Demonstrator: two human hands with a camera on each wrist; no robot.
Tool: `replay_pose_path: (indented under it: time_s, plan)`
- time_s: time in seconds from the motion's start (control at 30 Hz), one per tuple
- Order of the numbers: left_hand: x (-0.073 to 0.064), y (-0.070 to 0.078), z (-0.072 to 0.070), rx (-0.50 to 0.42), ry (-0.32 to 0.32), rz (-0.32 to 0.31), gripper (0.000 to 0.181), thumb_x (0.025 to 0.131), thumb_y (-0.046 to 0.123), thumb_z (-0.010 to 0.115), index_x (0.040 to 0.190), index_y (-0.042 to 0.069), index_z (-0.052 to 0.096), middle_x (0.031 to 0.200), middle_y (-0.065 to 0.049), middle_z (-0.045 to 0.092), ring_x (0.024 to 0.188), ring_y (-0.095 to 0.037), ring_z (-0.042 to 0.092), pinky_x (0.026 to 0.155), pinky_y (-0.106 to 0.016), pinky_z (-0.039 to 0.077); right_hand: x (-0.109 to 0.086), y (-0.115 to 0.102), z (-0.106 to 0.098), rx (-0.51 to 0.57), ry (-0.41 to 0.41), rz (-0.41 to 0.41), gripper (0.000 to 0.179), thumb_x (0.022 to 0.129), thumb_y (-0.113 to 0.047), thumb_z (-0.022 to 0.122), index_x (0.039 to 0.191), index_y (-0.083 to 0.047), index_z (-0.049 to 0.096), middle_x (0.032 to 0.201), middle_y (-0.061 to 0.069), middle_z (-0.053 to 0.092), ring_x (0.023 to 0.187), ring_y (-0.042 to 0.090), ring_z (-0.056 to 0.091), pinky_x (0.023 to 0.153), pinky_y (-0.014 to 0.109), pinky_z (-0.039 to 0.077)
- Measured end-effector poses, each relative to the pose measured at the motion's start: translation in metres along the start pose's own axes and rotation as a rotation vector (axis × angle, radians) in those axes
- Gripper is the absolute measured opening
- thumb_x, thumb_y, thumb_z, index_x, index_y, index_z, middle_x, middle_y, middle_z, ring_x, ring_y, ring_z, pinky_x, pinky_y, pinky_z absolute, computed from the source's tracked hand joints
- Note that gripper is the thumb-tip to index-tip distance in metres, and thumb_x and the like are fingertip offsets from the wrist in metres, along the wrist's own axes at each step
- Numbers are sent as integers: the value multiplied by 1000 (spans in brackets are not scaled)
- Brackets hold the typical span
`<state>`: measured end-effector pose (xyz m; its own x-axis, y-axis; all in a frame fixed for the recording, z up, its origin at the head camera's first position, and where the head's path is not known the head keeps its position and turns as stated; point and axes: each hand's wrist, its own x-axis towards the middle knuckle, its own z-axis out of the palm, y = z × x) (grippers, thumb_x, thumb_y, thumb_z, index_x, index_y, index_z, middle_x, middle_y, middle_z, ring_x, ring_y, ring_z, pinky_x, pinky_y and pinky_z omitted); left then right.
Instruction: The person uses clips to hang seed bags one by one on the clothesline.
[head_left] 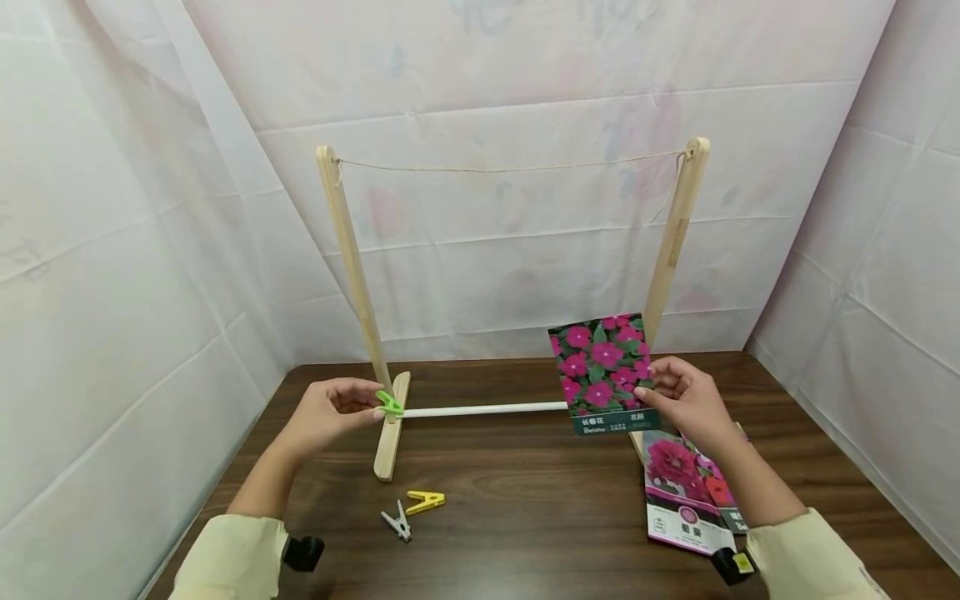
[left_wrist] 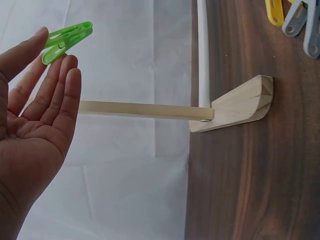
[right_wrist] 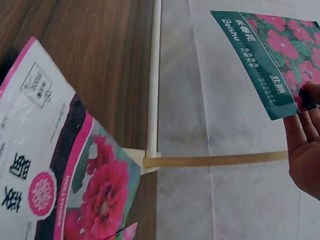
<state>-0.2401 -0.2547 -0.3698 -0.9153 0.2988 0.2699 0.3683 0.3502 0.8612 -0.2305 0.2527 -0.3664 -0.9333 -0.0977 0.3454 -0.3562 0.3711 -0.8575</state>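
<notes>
My left hand [head_left: 334,410] pinches a green clothespin [head_left: 389,404] between thumb and fingertips, in front of the stand's left post. In the left wrist view the clothespin [left_wrist: 68,41] points away from the palm. My right hand [head_left: 686,398] holds a seed packet [head_left: 604,371] by its right edge, thumb in front. Pink flowers and a dark green label band show on the packet's face; in the right wrist view its band [right_wrist: 252,65] reads "Beishu". The packet is upright, slightly tilted, and overlaps the right post and the white rod in the head view.
A wooden stand has a left post [head_left: 352,267], a right post [head_left: 678,233], a string [head_left: 510,170] across the top and a white rod [head_left: 487,409] below. A yellow clothespin [head_left: 426,501] and grey clothespin [head_left: 397,522] lie front left. More seed packets [head_left: 686,508] lie below my right forearm.
</notes>
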Motion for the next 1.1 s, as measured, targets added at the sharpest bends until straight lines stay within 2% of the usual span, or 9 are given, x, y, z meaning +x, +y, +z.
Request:
replay_pose_path:
  time_s: [0.37,0.53,0.7,1.0,1.1]
  plan:
    - [14,21,-7,37,4,32,37,84,7,77,115,-7,66,97,-16,70,85,-16,68,71,-29,57,16,-14,8,-41,-15,-28,25,89,-8,72,104,4,57,88,9,67,75,10,60,66,21,53]
    - [25,34,-10,28,0,47,38,83,8,78,116,-6,66,97,-15,70,86,-16,68,72,-29,57,24,-22,11,-37,-32,-59,23,89,-9,72,103,2,57,87,7,67,75,11,59,63,22,51]
    - [36,49,-12,38,-8,30,41,83,11,79,120,-2,65,99,-15,70,87,-16,68,74,-28,56,32,-30,15,-25,-47,-76,23,89,-9,72,103,2,57,87,4,68,76,10,61,63,22,51]
    - [48,72,-12,72,-16,23,36,82,11,80,113,-3,68,96,-13,70,83,-18,69,71,-26,56,42,-43,23,-22,-74,-69,26,89,-9,73,107,4,58,96,12,65,81,12,60,68,22,53]
    - [51,76,-12,76,-15,41,35,82,9,80,112,-4,68,94,-12,71,82,-17,69,70,-26,56,45,-45,24,-35,-79,-68,26,89,-8,73,106,3,59,95,13,64,81,13,60,67,23,53]
